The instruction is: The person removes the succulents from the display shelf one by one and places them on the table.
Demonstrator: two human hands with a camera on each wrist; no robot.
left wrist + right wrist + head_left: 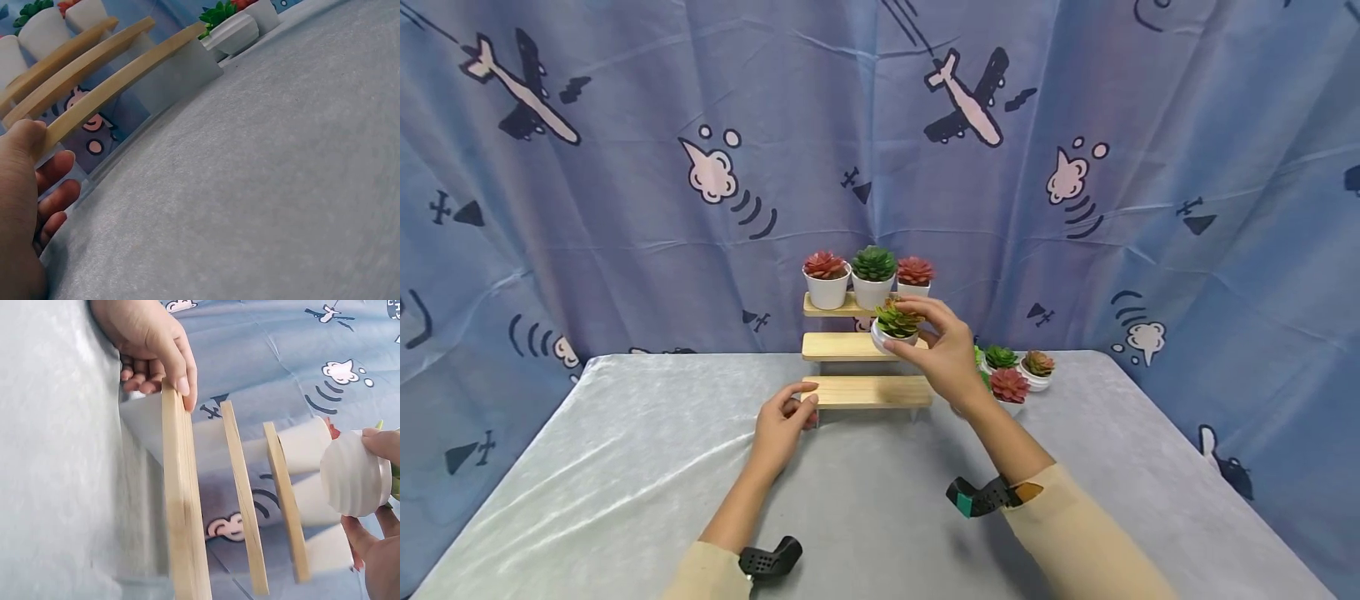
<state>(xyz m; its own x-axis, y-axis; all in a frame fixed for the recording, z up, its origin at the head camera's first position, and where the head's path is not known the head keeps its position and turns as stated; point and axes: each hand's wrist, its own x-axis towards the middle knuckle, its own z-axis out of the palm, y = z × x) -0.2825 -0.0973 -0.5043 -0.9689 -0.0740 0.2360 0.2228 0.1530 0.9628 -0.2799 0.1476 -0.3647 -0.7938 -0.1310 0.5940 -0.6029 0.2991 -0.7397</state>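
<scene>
A three-step wooden plant stand (865,390) with clear side panels stands at the middle of the table. My left hand (778,425) holds the left end of its lowest board, thumb on top and fingers beneath, as the left wrist view shows. My right hand (951,350) grips a small green succulent (898,320) in a white ribbed pot (355,478) between thumb and fingers. It is raised in front of the stand, overlapping the middle board in the head view. Along the top board sit a red succulent (826,287), a green succulent (872,287) and another red succulent (914,275), all in white pots.
Right of the stand, several more potted succulents cluster on the table, among them a red one (1009,385) and an orange-green one (1037,364), partly behind my right forearm. A blue patterned curtain (647,192) hangs behind the grey-white cloth-covered table (625,467).
</scene>
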